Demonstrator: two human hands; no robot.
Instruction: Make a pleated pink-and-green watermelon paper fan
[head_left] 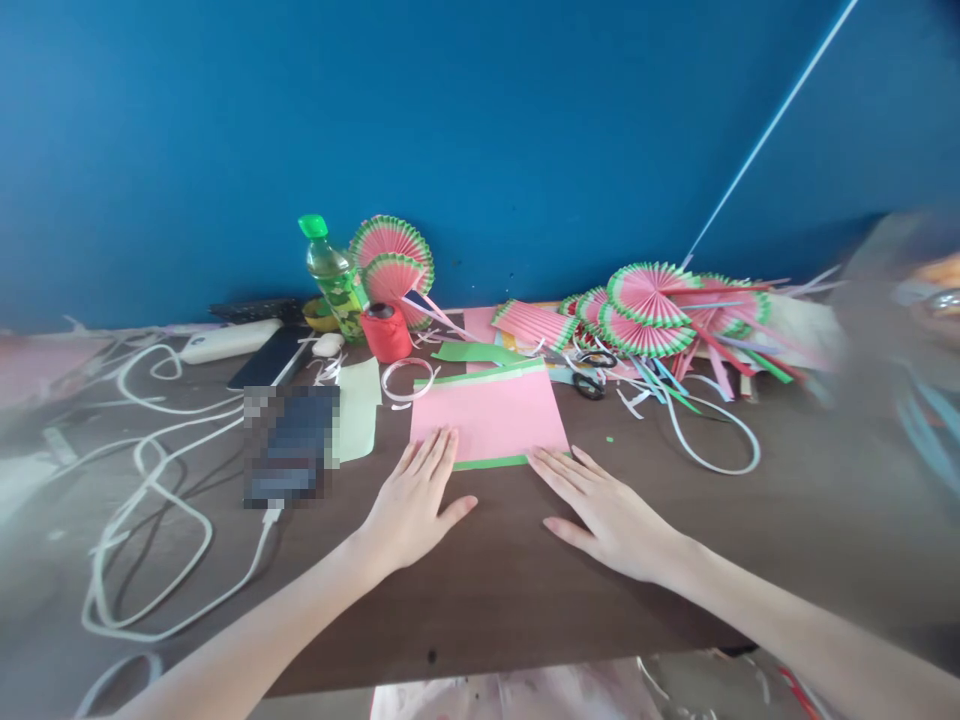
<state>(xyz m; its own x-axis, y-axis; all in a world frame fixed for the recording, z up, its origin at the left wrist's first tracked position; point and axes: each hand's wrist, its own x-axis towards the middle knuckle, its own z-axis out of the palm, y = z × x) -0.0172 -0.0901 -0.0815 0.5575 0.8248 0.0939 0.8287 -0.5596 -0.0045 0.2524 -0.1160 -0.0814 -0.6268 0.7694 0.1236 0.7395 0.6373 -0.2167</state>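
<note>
A pink sheet of paper [487, 415] lies flat on the dark table, with green strips along its far and near edges. A pale band runs beside the far strip. My left hand [416, 500] rests with fingers stretched out over the sheet's near left corner. On the near right corner lie the fingertips of my right hand [604, 510], which is flat with its thumb apart. Neither hand grips anything. Just beyond the sheet is a loose green paper strip [480, 353]. A roll of tape [407, 382] sits off the far left corner.
Scissors [589, 384] and several pleated pink-and-green paper fans [651, 300] lie at the back right. A green-capped bottle [334, 275] and a red spool-like object [386, 333] stand back left. Phones [292, 445] and white cables [202, 520] cover the left. A blue wall [480, 140] rises behind.
</note>
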